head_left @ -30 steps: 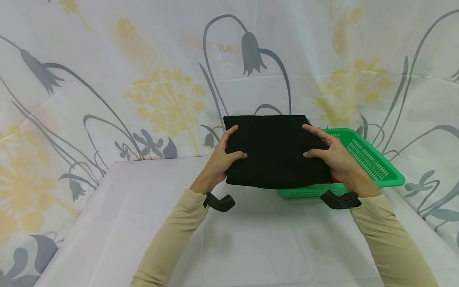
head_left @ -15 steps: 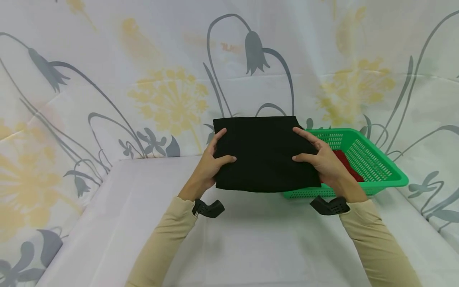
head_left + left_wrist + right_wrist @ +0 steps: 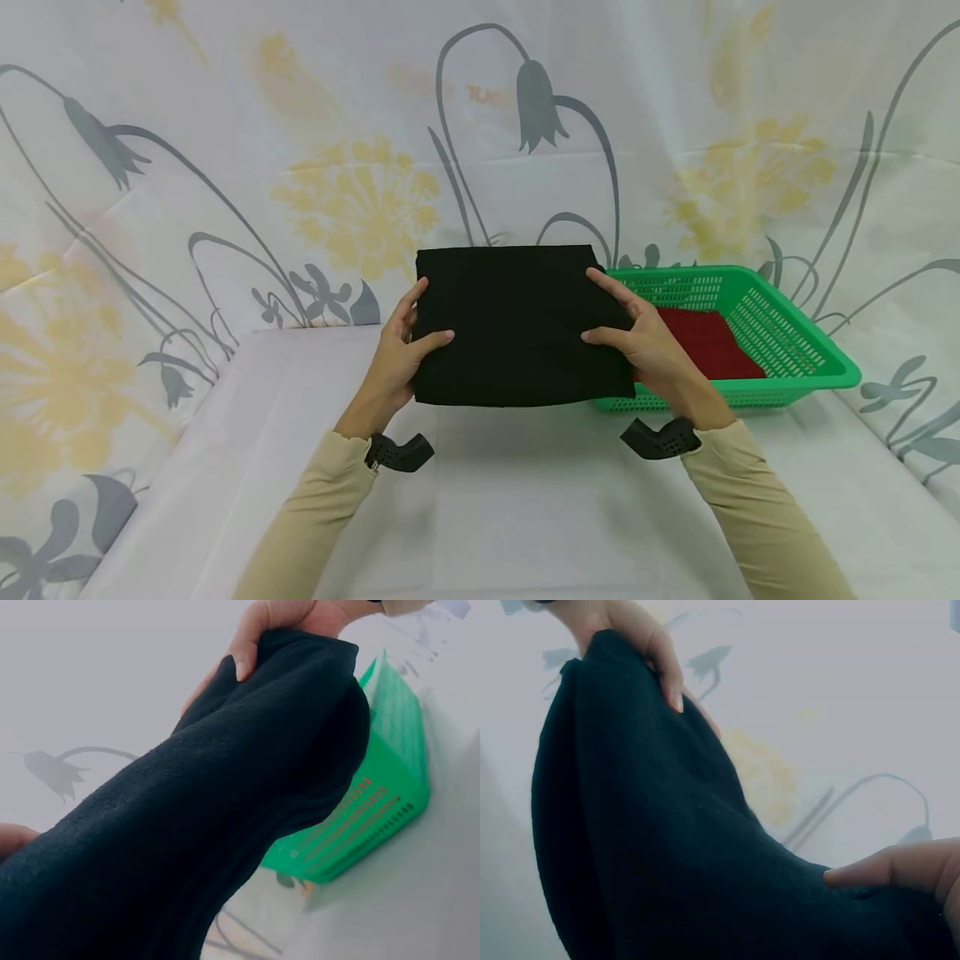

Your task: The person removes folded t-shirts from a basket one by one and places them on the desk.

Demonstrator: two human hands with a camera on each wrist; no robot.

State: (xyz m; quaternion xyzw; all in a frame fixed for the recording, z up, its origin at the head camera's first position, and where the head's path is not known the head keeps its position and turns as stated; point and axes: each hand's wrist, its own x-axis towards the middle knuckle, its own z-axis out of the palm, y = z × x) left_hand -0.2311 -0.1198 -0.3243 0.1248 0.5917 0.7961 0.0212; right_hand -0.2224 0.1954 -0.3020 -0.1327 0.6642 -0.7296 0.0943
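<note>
Holding folded black cloth [image 3: 517, 325] up off white tabletop [image 3: 517, 508]

L hand [image 3: 390, 358] pinches cloth's L end, thumb on near face; R hand [image 3: 652, 342] grips R end same way. Cloth hangs btwn them, long axis L-R, approx. level. Key relation: green perforated basket [image 3: 836, 375] w/ dark red cloth [image 3: 712, 342] inside sits to the R, partly hidden behind R hand & black cloth's R end. R hand's nearer basket; L hand's well apart from it.
</note>
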